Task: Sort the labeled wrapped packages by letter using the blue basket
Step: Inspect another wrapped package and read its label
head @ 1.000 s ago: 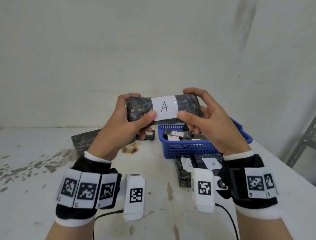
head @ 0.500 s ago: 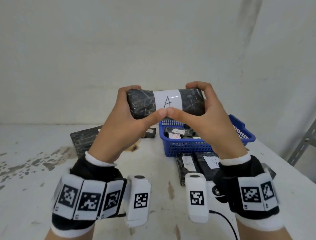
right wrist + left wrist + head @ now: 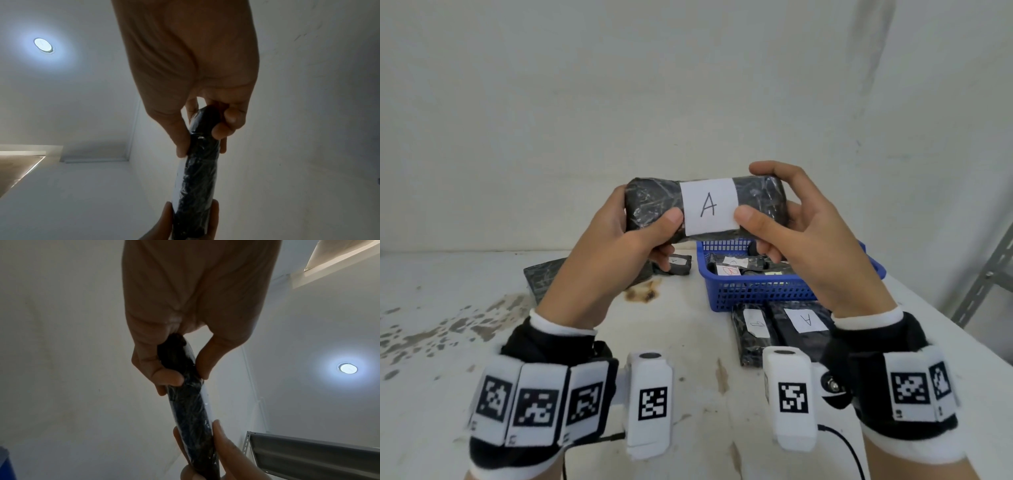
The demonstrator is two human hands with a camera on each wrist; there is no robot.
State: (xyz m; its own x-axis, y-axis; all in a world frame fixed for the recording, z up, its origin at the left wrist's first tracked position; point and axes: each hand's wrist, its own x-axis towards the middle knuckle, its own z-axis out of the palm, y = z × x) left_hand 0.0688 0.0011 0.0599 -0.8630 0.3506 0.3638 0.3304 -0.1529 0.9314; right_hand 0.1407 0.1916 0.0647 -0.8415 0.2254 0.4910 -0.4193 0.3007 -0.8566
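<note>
Package A [image 3: 707, 209], a dark wrapped bundle, is held above the worktop [image 3: 688, 342] at twelve o'clock, left hand [image 3: 616, 246] and right hand [image 3: 808, 246] pinching its ends with the label facing up, probably to read it before sorting beside the blue basket [image 3: 756, 294].

1. Your white table [image 3: 688, 342] has worn grey patches at its left and a brown stain near the middle.
2. The blue basket [image 3: 756, 294] stands on it, right of centre.
3. 2 dark wrapped packages lie just in front of the basket: the "A" package [image 3: 806, 322] and a second package [image 3: 753, 329] touching its left side.
4. Another dark package [image 3: 541, 277] lies at left, and a small package [image 3: 678, 263] behind it.
</note>
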